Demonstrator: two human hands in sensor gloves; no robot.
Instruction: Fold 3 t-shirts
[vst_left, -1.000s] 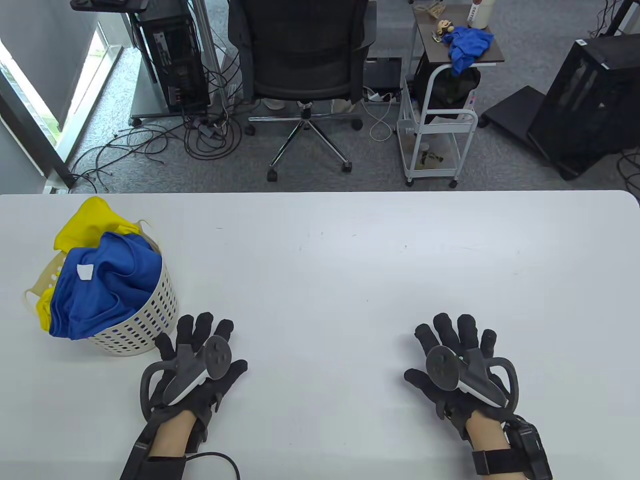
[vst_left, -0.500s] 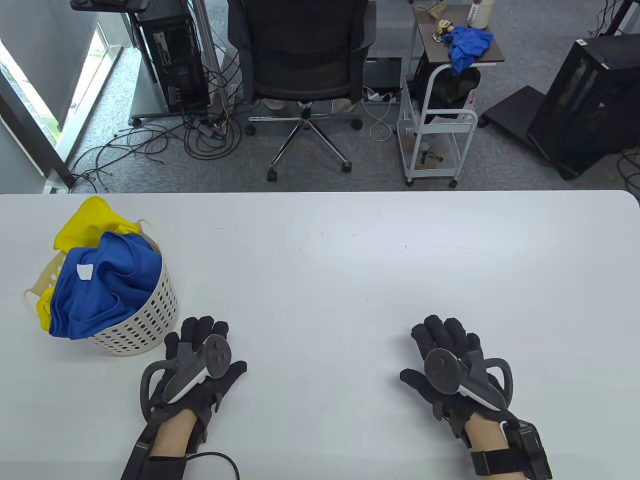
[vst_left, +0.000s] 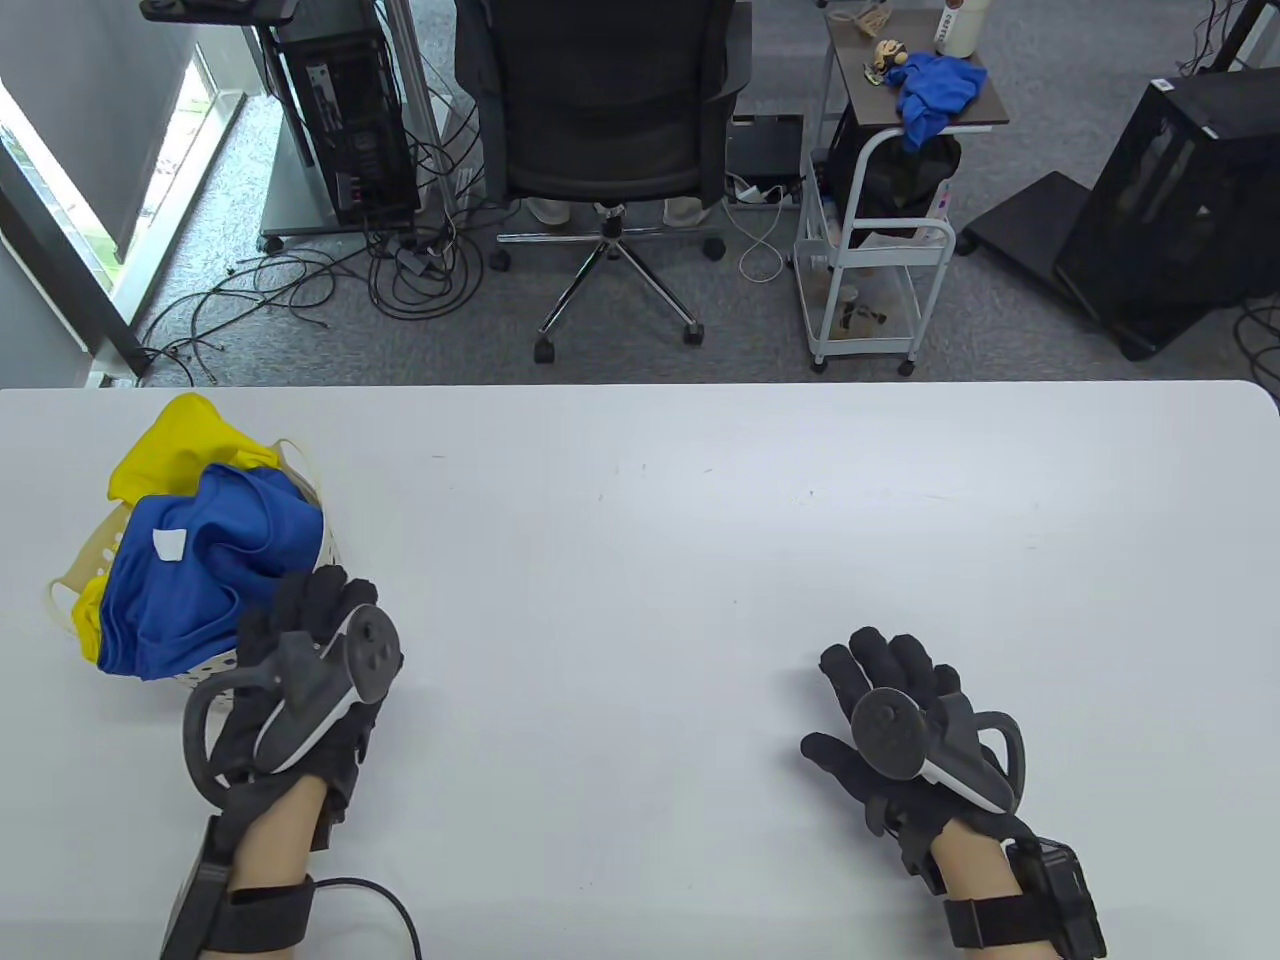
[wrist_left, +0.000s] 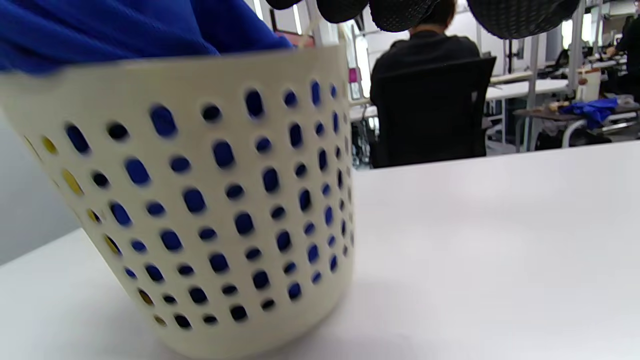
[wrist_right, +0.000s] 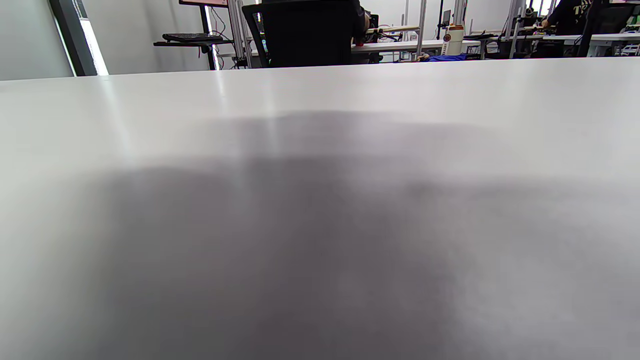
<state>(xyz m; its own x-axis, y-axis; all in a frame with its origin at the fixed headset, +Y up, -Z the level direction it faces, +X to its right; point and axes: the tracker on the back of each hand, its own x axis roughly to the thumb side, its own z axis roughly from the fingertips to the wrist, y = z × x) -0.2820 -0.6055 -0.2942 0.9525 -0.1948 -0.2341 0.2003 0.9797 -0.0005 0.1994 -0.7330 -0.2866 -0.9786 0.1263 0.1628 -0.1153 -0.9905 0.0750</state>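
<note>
Black sensor gloves, grey trackers

Left hand (vst_left: 300, 680) and right hand (vst_left: 900, 730): black wrist straps; a black cable (vst_left: 385, 905) leaves the left.

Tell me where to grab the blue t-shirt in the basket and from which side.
Pinch the raised fold of the blue t-shirt that bulges above the basket rim, coming from above on the near side, where the left hand hovers. The cloth is crumpled and heaped, so a top ridge likely lifts free.

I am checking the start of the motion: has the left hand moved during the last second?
Yes. The left hand went left and away from the person, and now covers the near rim of the basket that it was beside.
</note>
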